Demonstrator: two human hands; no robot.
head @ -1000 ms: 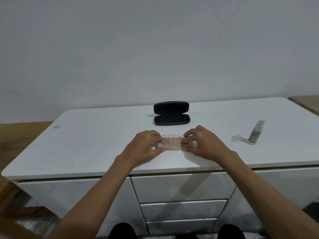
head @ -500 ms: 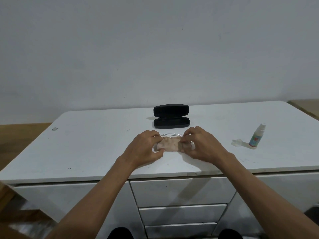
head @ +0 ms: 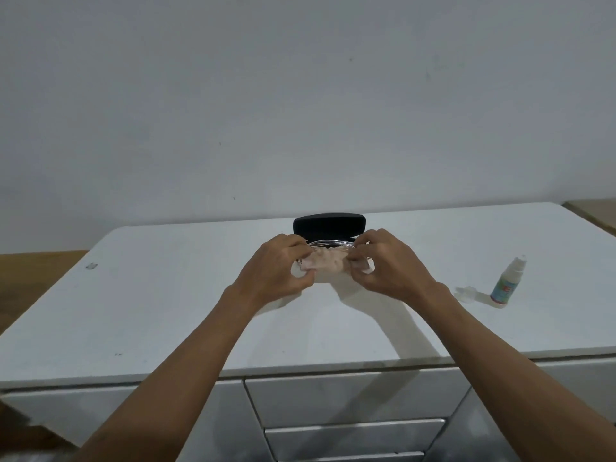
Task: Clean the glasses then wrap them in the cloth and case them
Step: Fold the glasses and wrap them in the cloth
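Observation:
The glasses [head: 331, 243] have a thin clear frame and are mostly wrapped in a pale pink patterned cloth [head: 326, 261]. My left hand [head: 276, 270] grips the left end of the bundle and my right hand [head: 388, 265] grips the right end. Both hold it a little above the white table [head: 166, 311]. The bundle is just in front of the open black case [head: 329, 223], whose lower half is hidden behind my hands.
A small white spray bottle [head: 508, 281] stands at the right of the table, with its clear cap [head: 466, 291] lying beside it. White drawers [head: 350, 395] sit under the table's front edge. A plain wall rises behind the table.
Both hands have lifted the wrapped glasses off the table and carried them away from me, towards the open case. The camera view has tilted upward.

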